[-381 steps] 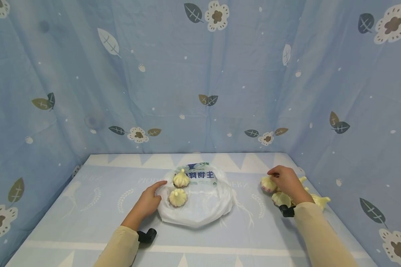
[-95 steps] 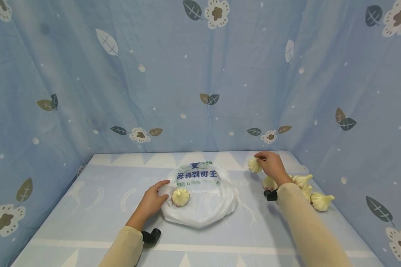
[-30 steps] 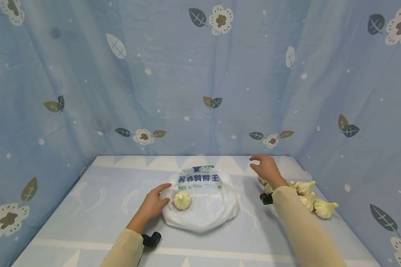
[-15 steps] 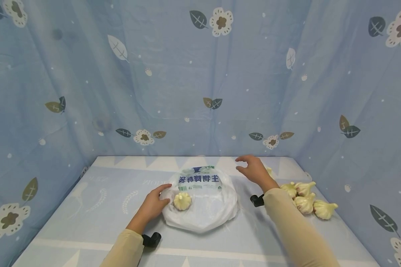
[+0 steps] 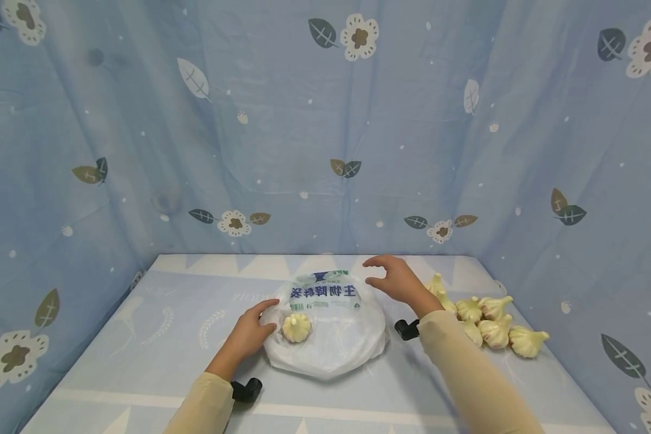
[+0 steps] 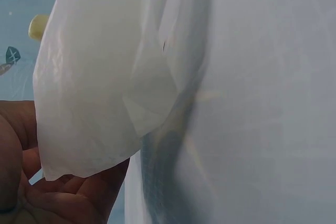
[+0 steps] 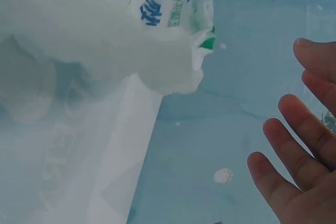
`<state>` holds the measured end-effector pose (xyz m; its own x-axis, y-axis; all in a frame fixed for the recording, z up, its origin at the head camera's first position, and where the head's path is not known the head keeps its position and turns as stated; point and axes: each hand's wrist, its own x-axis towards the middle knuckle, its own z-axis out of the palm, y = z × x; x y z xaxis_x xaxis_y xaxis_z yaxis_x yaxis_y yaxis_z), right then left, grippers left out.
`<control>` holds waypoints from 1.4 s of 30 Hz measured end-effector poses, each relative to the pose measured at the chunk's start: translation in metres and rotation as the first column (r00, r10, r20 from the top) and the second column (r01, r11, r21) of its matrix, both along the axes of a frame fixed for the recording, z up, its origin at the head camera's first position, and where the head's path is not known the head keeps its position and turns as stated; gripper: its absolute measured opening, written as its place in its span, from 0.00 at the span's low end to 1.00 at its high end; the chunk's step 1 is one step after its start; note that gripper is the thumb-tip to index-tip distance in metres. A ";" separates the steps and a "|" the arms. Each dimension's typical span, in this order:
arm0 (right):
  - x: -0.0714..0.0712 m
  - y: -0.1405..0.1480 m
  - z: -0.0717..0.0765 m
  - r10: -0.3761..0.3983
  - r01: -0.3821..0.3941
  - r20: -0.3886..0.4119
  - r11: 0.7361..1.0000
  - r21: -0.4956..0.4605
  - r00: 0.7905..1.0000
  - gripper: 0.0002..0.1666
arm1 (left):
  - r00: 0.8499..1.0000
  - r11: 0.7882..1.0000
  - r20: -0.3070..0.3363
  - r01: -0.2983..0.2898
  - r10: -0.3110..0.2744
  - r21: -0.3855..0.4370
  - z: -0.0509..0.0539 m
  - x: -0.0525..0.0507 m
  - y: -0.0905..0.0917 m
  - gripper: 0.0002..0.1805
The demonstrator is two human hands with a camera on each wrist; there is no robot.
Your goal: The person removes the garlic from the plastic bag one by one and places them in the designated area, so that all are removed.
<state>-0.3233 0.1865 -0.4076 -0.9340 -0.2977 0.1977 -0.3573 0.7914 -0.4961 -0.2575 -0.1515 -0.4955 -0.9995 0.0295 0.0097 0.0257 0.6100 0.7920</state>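
Note:
A white plastic bag (image 5: 331,355) with blue lettering lies spread, mouth up, mid-table. One garlic bulb (image 5: 296,327) sits at its left side. At the bag's left rim, my left hand (image 5: 246,331) holds the edge; in the left wrist view its fingers are partly behind the plastic. My right hand (image 5: 398,280) hovers just past the bag's far right side, holding nothing, thumb and index apart. The right wrist view has its fingers (image 7: 294,145) spread beside the bag. Several garlic bulbs (image 5: 495,331) are grouped on the table to the right, one partly behind the right wrist.
The patterned pale blue table (image 5: 157,343) stands against a blue flowered curtain (image 5: 325,120) at the back and both sides. A black wrist camera (image 5: 246,390) sits near the left cuff, another wrist camera (image 5: 407,329) near the right.
Earlier two bulbs were in the bag; now one. My right hand has let go of a garlic bulb at the right group and moved left toward the bag. The left hand stays at the rim.

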 end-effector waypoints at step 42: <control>0.014 -0.054 -0.028 0.289 -0.251 0.163 0.943 -0.218 0.943 0.21 | 1.000 1.000 -0.008 0.015 -0.015 -0.004 0.003 0.002 -0.002 0.30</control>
